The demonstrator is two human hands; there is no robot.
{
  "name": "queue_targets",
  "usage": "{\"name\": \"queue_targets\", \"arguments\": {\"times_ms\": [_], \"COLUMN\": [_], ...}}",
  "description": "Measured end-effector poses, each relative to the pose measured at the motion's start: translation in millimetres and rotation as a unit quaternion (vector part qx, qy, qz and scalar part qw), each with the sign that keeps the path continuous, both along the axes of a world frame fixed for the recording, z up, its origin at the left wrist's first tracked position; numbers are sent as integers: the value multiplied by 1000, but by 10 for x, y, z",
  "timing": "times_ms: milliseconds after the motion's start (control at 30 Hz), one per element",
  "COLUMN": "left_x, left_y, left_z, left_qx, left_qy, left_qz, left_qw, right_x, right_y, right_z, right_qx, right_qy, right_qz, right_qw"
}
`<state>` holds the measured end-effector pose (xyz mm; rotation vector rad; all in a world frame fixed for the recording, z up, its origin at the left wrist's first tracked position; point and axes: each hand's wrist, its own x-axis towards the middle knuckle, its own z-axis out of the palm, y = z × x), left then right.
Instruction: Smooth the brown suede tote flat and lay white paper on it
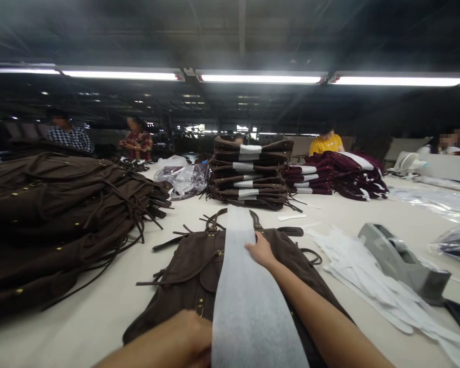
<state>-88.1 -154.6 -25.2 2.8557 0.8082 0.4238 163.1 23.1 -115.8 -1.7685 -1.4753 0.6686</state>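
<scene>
Strip of white tissue (249, 286) laid lengthwise over brown suede bag (187, 271) on counter (99, 306). Right hand (261, 249) flat, fingers spread, pinning strip's far edge; left hand (184, 340) grips near end, keeping it taut.

No writing could be read anywhere in the room. The white strip (249, 286) lying over the brown suede bag (191, 266) was blank, and so were the white bands on the stacked brown bags (249, 176) and on the maroon ones (329, 176) farther back. The grey tape dispenser (402, 260) showed no brand, and the loose white sheets (368, 276) beside it carried no print that could be made out.
</scene>
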Motion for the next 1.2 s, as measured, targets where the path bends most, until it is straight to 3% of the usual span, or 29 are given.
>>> {"name": "queue_targets", "arguments": {"times_ms": [67, 100, 167, 233, 333, 433, 533, 633, 767, 867, 1000, 1200], "left_x": [64, 134, 343, 617, 1047, 1340, 1394, 1267, 1100, 1087, 1150, 1180], "left_y": [287, 464, 847, 1222, 1672, 1930, 2058, 2175, 2370, 2512, 2627, 2614], "left_z": [372, 541, 791, 874, 642, 98, -478, -829, -902, -813, -714, -779], "left_qx": [-90, -103, -18, 52, 62, 33, 7, 2, -4, -1, 24, -25], "left_qy": [61, 74, 75, 46, 32, 63, 94, 103, 106, 94, 59, 86], "left_qz": [36, 109, 235, 279, 252, 214, 214, 211, 182, 182, 203, 184], "left_qw": [993, 986, 969, 958, 965, 974, 972, 972, 978, 979, 977, 979], "right_x": [20, 27, 36, 44, 56, 71, 91, 87, 28, -4, 4, 45], "right_y": [142, 203, 280, 282, 189, 110, 93, 67, 6, 58, 225, 257], "right_z": [31, 46, 65, 61, 4, -68, -87, -63, -82, -124, -98, 47], "right_qx": [-29, -42, -57, -54, -26, -2, 8, 5, 55, 103, 117, 86], "right_qy": [-22, -31, -41, -41, -31, -20, -8, 8, 50, 80, 83, 48], "right_qz": [14, 19, 30, 36, 32, 13, 9, 28, 104, 80, 47, 97], "right_qw": [999, 998, 997, 997, 999, 1000, 1000, 1000, 992, 988, 989, 990]}}
